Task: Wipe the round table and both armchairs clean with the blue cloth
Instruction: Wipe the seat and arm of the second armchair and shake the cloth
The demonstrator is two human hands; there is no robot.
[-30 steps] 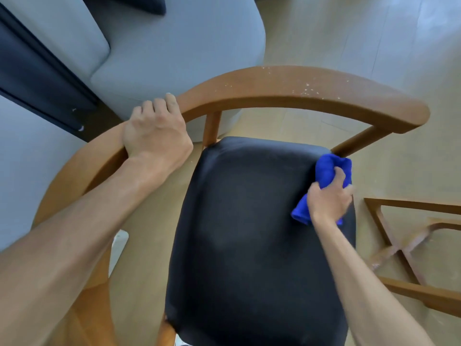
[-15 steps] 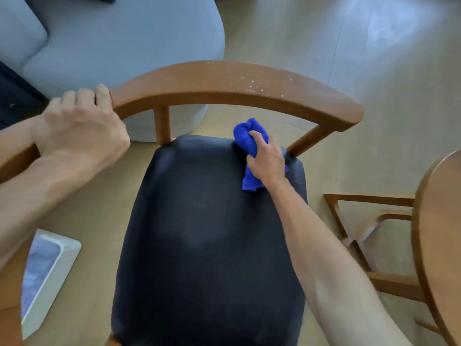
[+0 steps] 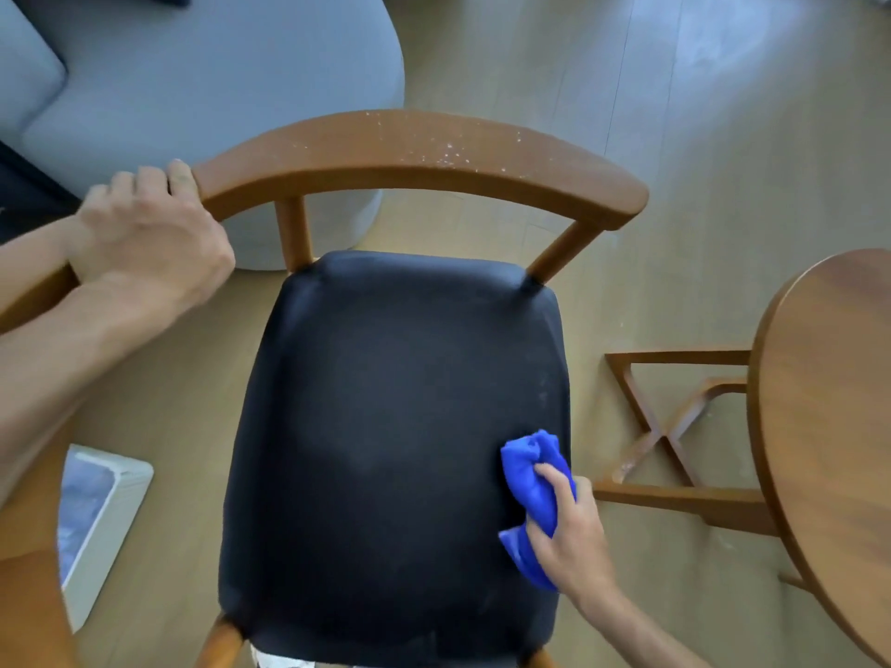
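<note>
Head view: wiping seat of armchair (image 3: 395,455), black pad, w/ blue cloth (image 3: 533,489) at approx 4 o'clock of pad, right by its edge.

How to do step well (judgement): keep cloth bunched but flatten underside for more contact; run overlapping strokes from 12 o'clock edge down to 6, then along seams at the rim; faint pale scuffs near 3 o'clock edge prob need extra pressure. White specks on curved backrest rail (image 3: 419,151), towards 1 o'clock, look undone, so go there next, sweeping debris off outer side, not onto the pad. Round worktop (image 3: 829,426) at 3 o'clock of frame; can't tell if wiped yet. Second armchair not in view.

Pose: right hand (image 3: 573,537) enters from 5 o'clock, forearm angled up-left, fingers curled round the cloth, index laid over top, pressing it onto pad. Left hand (image 3: 149,238) at 10 o'clock, forearm in from 9, fingers wrapped over left end of the rail, knuckles up, steadying the chair. Thumb hidden.

Grey sofa (image 3: 202,89) at 11 o'clock, white box (image 3: 103,518) on floor at 8.
</note>
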